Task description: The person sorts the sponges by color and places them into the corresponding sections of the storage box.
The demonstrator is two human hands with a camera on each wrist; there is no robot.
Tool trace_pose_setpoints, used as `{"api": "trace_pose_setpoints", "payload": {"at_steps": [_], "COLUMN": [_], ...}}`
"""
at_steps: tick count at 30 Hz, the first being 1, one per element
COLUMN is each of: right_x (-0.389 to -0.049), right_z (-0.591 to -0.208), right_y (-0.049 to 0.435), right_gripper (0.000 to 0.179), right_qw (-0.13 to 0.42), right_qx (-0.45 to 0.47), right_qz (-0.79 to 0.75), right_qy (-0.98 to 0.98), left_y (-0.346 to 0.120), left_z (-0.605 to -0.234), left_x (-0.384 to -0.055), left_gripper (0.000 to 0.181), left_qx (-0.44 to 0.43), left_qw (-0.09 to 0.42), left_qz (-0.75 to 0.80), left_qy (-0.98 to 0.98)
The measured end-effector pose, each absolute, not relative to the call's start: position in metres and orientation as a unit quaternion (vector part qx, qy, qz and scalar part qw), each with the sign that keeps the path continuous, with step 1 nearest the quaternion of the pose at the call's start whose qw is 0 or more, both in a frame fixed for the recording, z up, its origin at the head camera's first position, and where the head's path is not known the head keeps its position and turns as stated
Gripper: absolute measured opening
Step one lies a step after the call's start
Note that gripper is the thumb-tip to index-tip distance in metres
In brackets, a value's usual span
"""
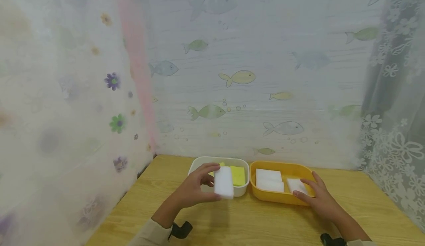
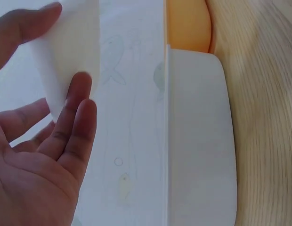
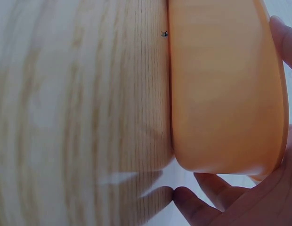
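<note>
My left hand (image 1: 196, 186) pinches a white sponge block (image 1: 224, 182) between thumb and fingers, held up in front of the white bin (image 1: 202, 159). In the left wrist view the same block (image 2: 73, 47) stands on edge between the thumb and fingertips. Yellow sponges (image 1: 238, 176) lie in the white bin, partly hidden by the left hand and its block. At the right end of the orange bin (image 1: 265, 197), my right hand (image 1: 320, 198) reaches over the rim. Its thumb and index finger pinch another white sponge (image 1: 295, 185) inside.
Two more white sponges (image 1: 269, 179) lie side by side at the left of the orange bin. Both bins stand side by side on a wooden table (image 1: 239, 224), close to a fish-print curtain (image 1: 265, 109). A flowered curtain (image 1: 76, 128) hangs along the left edge.
</note>
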State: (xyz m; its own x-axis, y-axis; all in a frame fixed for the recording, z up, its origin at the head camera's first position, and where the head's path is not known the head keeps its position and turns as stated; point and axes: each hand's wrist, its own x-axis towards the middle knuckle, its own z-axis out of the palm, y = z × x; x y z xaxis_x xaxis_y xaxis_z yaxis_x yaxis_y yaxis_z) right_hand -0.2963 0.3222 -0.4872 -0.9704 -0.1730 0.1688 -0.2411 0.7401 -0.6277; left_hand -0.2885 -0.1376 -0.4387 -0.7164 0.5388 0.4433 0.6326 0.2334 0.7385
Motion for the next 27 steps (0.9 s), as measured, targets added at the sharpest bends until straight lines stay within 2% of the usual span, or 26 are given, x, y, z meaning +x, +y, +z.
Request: {"api": "trace_pose_setpoints", "payload": {"at_steps": [11,27], "right_x": [-0.296,-0.295], "right_z": [-0.487,-0.486], "right_y": [0.321,0.322], "right_gripper": [0.08,0.079], "right_qw": [0.052,0.053], "right_qx": [0.105,0.103], "right_qz": [0.339,0.341], "right_qy": [-0.934,-0.933], "left_y": [-0.103,-0.054], "left_z": [-0.436,-0.431], "left_x": [-0.303,-0.319], "left_gripper": [0.088,0.086], "left_qx": [-0.335,-0.345], "left_qw": [0.064,0.081], "left_qz": [-0.48,-0.397], "left_qy": [-0.808,-0.847]}}
